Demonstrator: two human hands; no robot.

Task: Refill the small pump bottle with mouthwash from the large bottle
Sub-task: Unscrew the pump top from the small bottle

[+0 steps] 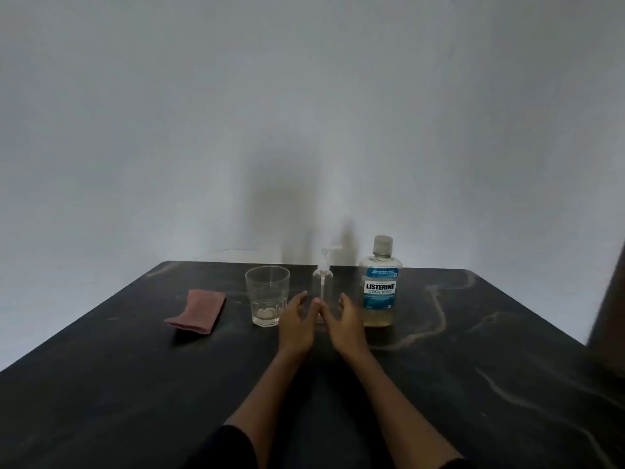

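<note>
Dim, soft and grainy, with wide-angle bending and shadowed wall (287, 204).

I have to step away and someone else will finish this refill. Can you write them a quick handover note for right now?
Left hand and right hand: both reaching to the base of the small pump bottle, fingers loosely curved; a firm grip can't be confirmed.
Pump bottle stands upright, looks empty, pump on.
Large mouthwash bottle stands to its right, capped, low on liquid.
Done: nothing poured.
Left: remove pump, uncap, pour, refit pump.

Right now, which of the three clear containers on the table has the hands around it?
The small pump bottle, standing between the drinking glass and the Listerine bottle; left hand and right hand flank its base.
</note>
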